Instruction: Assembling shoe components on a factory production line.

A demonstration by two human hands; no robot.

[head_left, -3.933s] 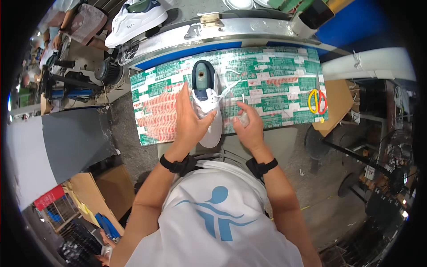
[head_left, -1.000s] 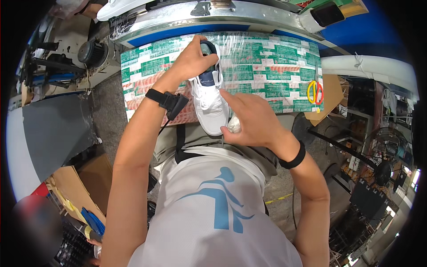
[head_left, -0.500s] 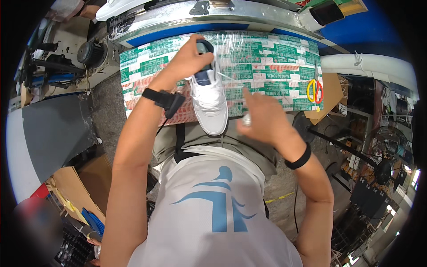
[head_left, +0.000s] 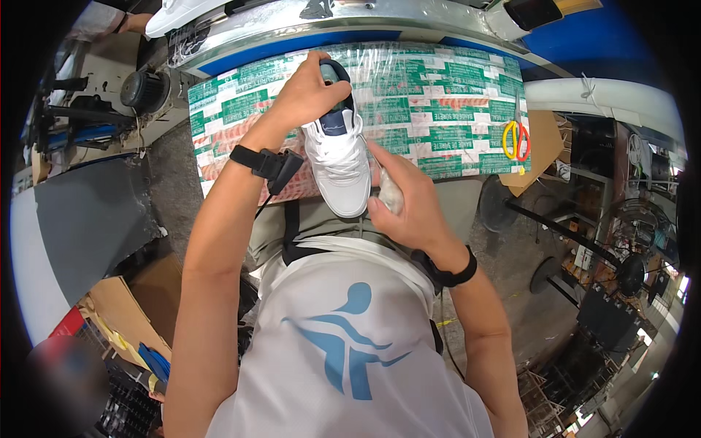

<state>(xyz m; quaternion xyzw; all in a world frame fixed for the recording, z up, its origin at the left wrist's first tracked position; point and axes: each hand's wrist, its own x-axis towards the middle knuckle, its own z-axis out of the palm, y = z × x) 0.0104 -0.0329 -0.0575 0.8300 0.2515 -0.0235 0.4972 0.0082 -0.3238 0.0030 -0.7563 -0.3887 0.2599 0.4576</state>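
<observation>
A white lace-up sneaker (head_left: pixel 337 169) with a dark navy lining lies with its toe toward me. My left hand (head_left: pixel 310 93) is closed round its heel collar, the thumb reaching into the opening. My right hand (head_left: pixel 415 201) is at the sneaker's right side, near the toe. Its fingers curl round a small whitish wad (head_left: pixel 391 192), perhaps a cloth; its exact kind cannot be made out. The fingertips lie by the sneaker's side, and whether the wad touches the shoe cannot be told.
Under the sneaker is a work surface (head_left: pixel 445 117) wrapped in green, white and red printed tape. Scissors (head_left: pixel 515 140) with yellow and red handles lie at its right end. A metal rail (head_left: pixel 277 40) runs behind, with another white shoe (head_left: pixel 179 16) at the far left.
My right hand has come leftward, from apart from the sneaker to close beside it. The sneaker, still in my left hand, has shifted very slightly left.
</observation>
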